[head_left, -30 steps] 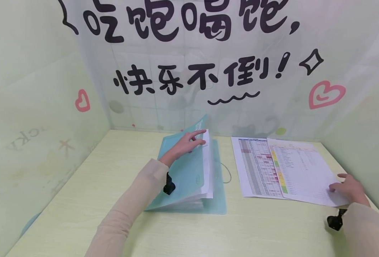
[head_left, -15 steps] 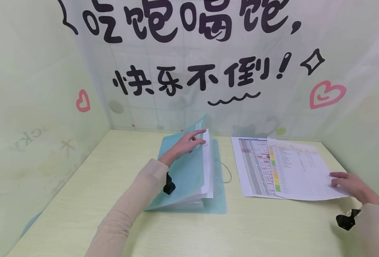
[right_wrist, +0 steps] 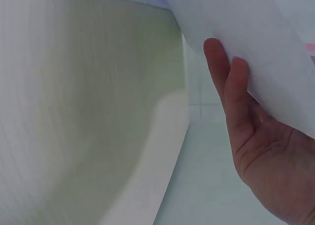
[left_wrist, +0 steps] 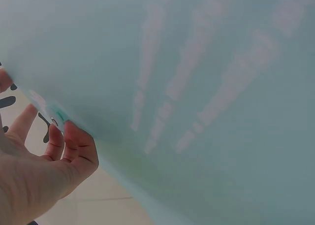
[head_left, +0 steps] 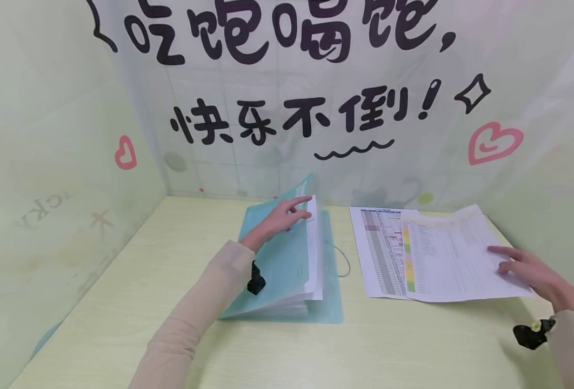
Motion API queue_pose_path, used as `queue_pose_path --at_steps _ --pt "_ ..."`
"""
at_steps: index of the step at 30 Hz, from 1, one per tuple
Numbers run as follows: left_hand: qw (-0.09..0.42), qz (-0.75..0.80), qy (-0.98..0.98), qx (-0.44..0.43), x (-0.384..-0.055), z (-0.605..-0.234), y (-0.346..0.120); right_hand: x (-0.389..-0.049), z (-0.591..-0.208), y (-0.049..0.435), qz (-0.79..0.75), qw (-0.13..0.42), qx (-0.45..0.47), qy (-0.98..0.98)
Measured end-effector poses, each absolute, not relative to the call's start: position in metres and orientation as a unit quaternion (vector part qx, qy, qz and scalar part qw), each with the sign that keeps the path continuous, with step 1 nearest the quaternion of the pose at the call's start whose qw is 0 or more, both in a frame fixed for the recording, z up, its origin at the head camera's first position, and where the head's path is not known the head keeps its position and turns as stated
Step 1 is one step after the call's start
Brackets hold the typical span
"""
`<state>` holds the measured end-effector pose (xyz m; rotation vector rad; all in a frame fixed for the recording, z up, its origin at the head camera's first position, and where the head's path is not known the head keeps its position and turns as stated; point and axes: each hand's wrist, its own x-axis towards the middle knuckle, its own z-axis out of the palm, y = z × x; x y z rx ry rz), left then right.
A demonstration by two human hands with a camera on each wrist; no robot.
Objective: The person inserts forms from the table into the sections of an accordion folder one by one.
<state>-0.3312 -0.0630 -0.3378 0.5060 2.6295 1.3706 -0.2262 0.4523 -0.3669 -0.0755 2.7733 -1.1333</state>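
Observation:
A light blue document folder (head_left: 272, 259) lies with its cover raised at a slant, white sheets (head_left: 318, 270) showing inside. At the cover's upper free edge, my left hand (head_left: 279, 217) grips it; in the left wrist view that hand's curled fingers (left_wrist: 81, 148) are at the edge beside a small metal eyelet. Toward the right side, a printed sheet with a coloured column (head_left: 449, 259) is partly lifted. My right hand (head_left: 535, 272) pinches its right edge. Under its left part lies another printed sheet with a grey column (head_left: 381, 254).
An elastic cord loop (head_left: 347, 265) sticks out from the folder's right side. The pale wooden table (head_left: 404, 346) is bounded by printed wall sheets (head_left: 277, 162) at the back and sides. A blue edge (head_left: 47, 337) peeks out at the far left.
My right hand has gone from the printed sheet's lower right corner up its right edge, raising that side and shifting the sheet slightly left over the other one. My left hand and folder stay still.

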Motion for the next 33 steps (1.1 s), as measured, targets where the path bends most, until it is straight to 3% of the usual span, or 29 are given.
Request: queue_pose_path --at_steps 5,8,19,33 --pt "0.065 0.45 0.874 0.17 -0.329 -0.338 -0.064 -0.224 -0.356 0.443 -0.339 -0.018 -0.024 0.94" --pt "0.062 0.45 0.874 0.174 -0.327 -0.336 -0.064 -0.22 -0.346 0.438 -0.361 -0.045 -0.028 0.931" --pt "0.063 0.443 0.877 0.176 -0.324 -0.336 -0.066 -0.211 -0.33 0.404 -0.543 -0.029 -0.043 0.838" --pt "0.062 0.45 0.873 0.18 -0.327 -0.336 -0.065 -0.215 -0.36 0.337 -0.625 -0.046 -0.016 0.779"
